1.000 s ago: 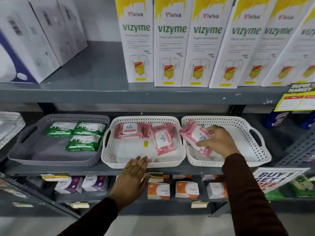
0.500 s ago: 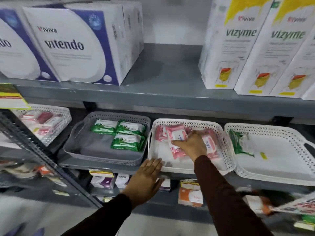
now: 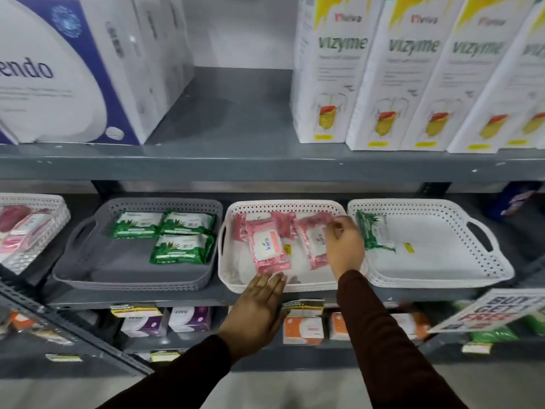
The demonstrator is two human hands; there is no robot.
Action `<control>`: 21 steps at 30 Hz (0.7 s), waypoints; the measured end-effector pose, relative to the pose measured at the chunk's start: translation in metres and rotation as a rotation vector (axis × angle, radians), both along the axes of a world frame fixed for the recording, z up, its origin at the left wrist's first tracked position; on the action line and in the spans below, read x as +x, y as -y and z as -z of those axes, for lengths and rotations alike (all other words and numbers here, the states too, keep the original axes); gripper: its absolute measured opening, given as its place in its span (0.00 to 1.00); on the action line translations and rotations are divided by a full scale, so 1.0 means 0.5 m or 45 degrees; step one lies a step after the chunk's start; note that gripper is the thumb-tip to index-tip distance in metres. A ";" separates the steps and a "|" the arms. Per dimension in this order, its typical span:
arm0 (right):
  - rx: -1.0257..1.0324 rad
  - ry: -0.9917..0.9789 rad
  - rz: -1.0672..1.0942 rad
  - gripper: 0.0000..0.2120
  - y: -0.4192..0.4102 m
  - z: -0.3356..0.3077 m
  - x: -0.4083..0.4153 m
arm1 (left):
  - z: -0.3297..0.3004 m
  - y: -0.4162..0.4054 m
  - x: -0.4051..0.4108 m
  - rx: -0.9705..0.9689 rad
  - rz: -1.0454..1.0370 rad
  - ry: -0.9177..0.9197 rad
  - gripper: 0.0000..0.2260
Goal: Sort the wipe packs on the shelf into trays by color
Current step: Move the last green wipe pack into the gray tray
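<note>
Tall white-and-yellow cartons (image 3: 326, 72) at one o'clock on the top shelf read "Vizyme" in green under a small red brand mark. The large blue-and-white box (image 3: 56, 72) at ten o'clock shows "endo". A pink wipe pack (image 3: 267, 246) in the middle white tray (image 3: 283, 286) reads "kara". At four o'clock, a hanging sign (image 3: 489, 314) reads "BUY 1 GET 1 FREE".

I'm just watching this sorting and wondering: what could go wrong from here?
A green pack lies alone in the right tray, easy to overlook while the other green ones sit in the grey tray. The right hand is on a pink pack beside others; nudging it could disturb them. The middle tray may slide under the left hand.
</note>
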State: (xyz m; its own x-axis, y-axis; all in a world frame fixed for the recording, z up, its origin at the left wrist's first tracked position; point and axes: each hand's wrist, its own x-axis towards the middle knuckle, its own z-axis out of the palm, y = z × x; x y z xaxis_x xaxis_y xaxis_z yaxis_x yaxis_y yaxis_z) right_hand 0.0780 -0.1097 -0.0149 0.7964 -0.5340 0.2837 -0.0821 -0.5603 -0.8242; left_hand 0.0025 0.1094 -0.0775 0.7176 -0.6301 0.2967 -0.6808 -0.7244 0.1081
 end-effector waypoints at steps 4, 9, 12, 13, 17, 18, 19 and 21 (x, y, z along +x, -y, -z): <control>-0.090 -0.041 0.241 0.07 0.170 0.025 0.006 | 0.000 0.094 -0.011 0.011 0.020 -0.015 0.27; -0.503 -0.749 -0.043 0.22 0.313 0.066 0.056 | 0.001 0.194 -0.015 0.030 0.019 0.012 0.27; -0.595 -0.968 -0.269 0.26 0.346 0.080 0.076 | -0.003 0.242 -0.021 0.035 -0.028 0.011 0.28; -0.578 -0.965 -0.304 0.26 0.349 0.082 0.078 | -0.003 0.254 -0.022 0.030 -0.045 0.003 0.28; -0.394 -0.921 -0.241 0.27 0.355 0.084 0.062 | 0.002 0.269 -0.031 0.041 -0.095 -0.034 0.27; -0.374 -0.923 -0.229 0.25 0.356 0.087 0.051 | 0.004 0.267 -0.034 0.054 -0.093 -0.038 0.27; -0.358 -0.912 -0.224 0.23 0.358 0.091 0.040 | 0.005 0.266 -0.035 0.069 -0.091 -0.037 0.27; -0.342 -0.907 -0.219 0.20 0.367 0.096 0.024 | 0.003 0.266 -0.035 0.088 -0.104 -0.027 0.26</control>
